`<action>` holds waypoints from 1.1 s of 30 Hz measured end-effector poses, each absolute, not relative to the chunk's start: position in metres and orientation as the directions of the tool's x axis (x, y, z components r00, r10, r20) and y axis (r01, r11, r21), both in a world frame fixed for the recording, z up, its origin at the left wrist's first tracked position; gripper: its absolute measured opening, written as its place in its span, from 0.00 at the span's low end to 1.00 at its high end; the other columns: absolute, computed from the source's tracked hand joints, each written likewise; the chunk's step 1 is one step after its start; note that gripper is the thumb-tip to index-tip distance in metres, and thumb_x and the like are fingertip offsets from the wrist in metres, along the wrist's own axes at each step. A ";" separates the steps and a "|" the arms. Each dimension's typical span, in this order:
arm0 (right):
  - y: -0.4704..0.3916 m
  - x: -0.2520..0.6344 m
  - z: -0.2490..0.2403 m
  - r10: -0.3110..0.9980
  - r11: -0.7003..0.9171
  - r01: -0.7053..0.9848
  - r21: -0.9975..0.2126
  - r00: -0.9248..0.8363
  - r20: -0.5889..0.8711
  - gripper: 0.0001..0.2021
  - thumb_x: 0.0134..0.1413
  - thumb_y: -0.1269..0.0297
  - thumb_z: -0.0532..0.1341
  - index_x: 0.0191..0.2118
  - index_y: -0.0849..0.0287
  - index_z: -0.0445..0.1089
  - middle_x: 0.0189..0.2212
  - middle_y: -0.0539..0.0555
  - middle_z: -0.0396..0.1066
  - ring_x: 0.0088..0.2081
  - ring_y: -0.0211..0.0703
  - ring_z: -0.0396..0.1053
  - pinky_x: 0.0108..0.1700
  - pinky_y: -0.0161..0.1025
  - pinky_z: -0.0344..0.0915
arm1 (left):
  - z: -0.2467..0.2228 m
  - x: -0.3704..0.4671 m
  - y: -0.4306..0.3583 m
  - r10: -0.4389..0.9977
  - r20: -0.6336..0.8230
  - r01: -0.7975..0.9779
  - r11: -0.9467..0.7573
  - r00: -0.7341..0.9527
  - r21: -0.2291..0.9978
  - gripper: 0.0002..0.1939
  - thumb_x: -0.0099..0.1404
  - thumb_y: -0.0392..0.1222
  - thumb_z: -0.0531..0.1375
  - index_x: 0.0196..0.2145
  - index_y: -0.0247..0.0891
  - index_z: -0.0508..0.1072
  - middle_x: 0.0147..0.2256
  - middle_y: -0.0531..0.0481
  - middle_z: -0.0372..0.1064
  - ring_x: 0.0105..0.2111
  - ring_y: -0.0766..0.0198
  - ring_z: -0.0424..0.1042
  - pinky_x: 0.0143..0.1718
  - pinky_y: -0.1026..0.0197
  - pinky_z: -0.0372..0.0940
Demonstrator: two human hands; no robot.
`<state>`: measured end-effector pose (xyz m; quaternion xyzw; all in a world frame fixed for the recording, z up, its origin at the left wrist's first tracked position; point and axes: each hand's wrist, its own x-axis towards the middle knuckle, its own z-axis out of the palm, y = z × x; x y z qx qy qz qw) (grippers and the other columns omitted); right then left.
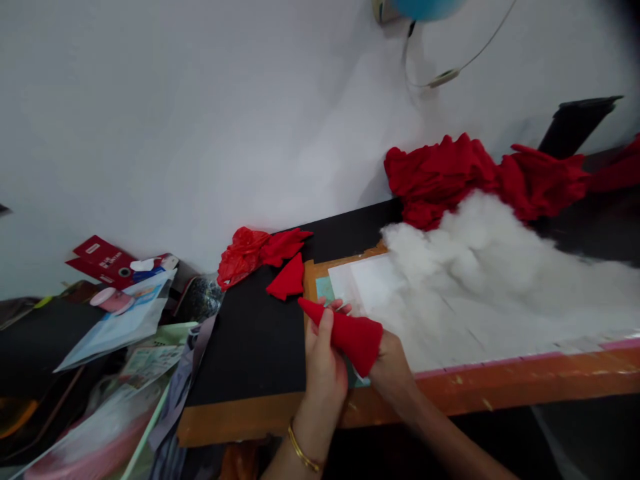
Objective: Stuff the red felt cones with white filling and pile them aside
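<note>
A red cloth cone (353,333), like a small pointed hat, lies slanted between my two hands, its tip toward the upper left. My left hand (323,360) is closed around its narrow part, the thumb pressing on top. At the wide end is my right hand (395,367), its fingers hidden inside or behind the cloth, so their grip does not show. A bit of white shows under the cone's lower edge. Just beyond the tip, a flat red cloth piece (287,278) rests on the black tabletop. Right of my hands spreads a heap of white fluffy stuffing (465,267).
Red cloth (440,177) is piled behind the stuffing, near a black object (577,123). A red plastic bag (243,253) sits against the wall. Brown tape lines the table's front edge (240,420). At left are a red box (103,260), a pink cup (111,300) and packets.
</note>
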<state>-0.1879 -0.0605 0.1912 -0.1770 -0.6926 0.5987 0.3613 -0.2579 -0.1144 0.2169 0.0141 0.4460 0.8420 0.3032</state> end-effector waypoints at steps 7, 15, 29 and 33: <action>-0.057 -0.179 0.190 0.520 0.471 -0.084 -0.878 -0.778 0.353 0.20 0.50 0.65 0.62 0.51 0.58 0.67 0.48 0.60 0.73 0.47 0.53 0.72 0.48 0.47 0.71 | 0.212 -0.294 -0.115 0.490 -0.346 -0.579 -0.480 -0.800 0.659 0.09 0.59 0.43 0.64 0.35 0.37 0.71 0.31 0.51 0.74 0.30 0.65 0.75 0.38 0.61 0.71; -0.066 -0.166 0.173 0.543 0.779 -0.015 -0.627 -0.485 0.686 0.12 0.59 0.73 0.58 0.48 0.55 0.66 0.43 0.57 0.70 0.45 0.46 0.69 0.46 0.44 0.71 | 0.220 -0.295 -0.111 0.504 -0.463 -0.684 -0.542 -0.729 0.488 0.11 0.67 0.43 0.56 0.32 0.34 0.72 0.29 0.48 0.74 0.30 0.62 0.75 0.40 0.57 0.72; -0.061 -0.180 0.160 0.278 0.886 -0.078 -0.457 -0.698 0.659 0.17 0.59 0.79 0.49 0.50 0.65 0.67 0.46 0.66 0.72 0.50 0.54 0.69 0.48 0.50 0.73 | 0.214 -0.261 -0.110 0.526 -0.433 -0.673 -0.459 -0.732 0.580 0.14 0.59 0.44 0.65 0.41 0.35 0.72 0.34 0.45 0.75 0.33 0.60 0.77 0.40 0.57 0.72; -0.063 -0.185 0.148 0.327 0.907 0.033 -0.421 -0.685 0.651 0.21 0.56 0.80 0.50 0.56 0.72 0.63 0.46 0.70 0.72 0.49 0.57 0.69 0.45 0.51 0.74 | 0.218 -0.257 -0.109 0.484 -0.432 -0.640 -0.455 -0.761 0.619 0.15 0.64 0.47 0.61 0.43 0.34 0.74 0.39 0.41 0.77 0.37 0.59 0.77 0.41 0.60 0.71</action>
